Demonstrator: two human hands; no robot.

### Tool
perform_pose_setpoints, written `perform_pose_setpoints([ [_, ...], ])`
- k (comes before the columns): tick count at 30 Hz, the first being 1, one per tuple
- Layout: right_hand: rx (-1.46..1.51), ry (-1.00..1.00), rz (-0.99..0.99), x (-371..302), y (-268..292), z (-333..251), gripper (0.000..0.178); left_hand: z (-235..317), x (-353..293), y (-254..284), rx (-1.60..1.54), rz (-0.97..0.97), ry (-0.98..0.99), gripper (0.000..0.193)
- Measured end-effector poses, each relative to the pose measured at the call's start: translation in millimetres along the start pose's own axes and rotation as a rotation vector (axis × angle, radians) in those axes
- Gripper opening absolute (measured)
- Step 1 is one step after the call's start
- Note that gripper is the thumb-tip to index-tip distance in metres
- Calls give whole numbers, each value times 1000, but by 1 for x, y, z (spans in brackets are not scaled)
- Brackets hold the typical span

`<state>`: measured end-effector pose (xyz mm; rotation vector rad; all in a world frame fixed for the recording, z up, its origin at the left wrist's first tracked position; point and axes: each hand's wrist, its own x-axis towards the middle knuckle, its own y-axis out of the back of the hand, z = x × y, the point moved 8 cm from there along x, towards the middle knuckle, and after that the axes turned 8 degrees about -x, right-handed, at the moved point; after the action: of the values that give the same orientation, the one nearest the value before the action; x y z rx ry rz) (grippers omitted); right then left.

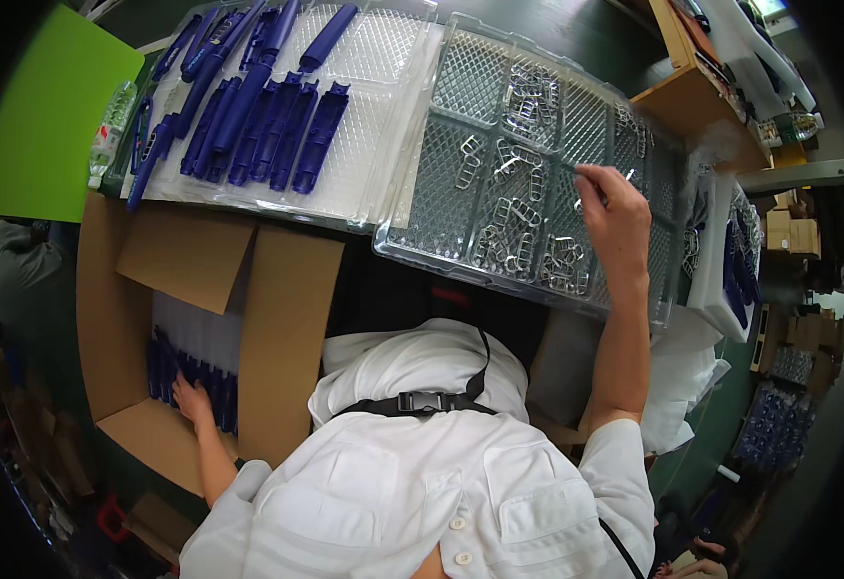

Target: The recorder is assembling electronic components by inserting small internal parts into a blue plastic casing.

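Observation:
My left hand [193, 398] reaches into an open cardboard box [282, 338] on the left. Its fingers close at the lower end of a slim blue plastic housing [163, 340], which leans over a row of similar blue pieces [219, 391]. Above a clear divided tray [451, 227], my right hand [617, 214] has thumb and forefinger pinched together. Whatever lies in that pinch is too small or hidden to name. Small bent metal clips [509, 232] lie in loose heaps in several of the tray's compartments, below and left of this hand.
A second clear tray [374, 125] at the back left holds long blue housings [277, 130], some of them hollow half-shells. Beside it stand a plastic bottle [111, 130] and a bright green panel [46, 116]. White foam [721, 261] with blue parts sits at the right.

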<state>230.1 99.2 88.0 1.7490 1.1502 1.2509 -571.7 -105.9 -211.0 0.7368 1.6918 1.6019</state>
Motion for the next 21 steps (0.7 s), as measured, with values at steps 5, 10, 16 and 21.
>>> perform_pose_setpoints([
  [5, -84, 46, -141, 72, -66, 28, 23, 12, 0, 9, -97, 11, -70, 44],
  [10, -259, 76, -346, 88, -116, 24, 25, 9, 17, 19, -174, 127, 61, 37],
  [16, -159, 58, -240, 93, -102, 32, 26, 20, 51, -14, -363, 8, 290, 51],
  [21, 33, 34, -131, 91, -100, 57, 30, -13, 65, -44, -624, -48, 382, 41],
])
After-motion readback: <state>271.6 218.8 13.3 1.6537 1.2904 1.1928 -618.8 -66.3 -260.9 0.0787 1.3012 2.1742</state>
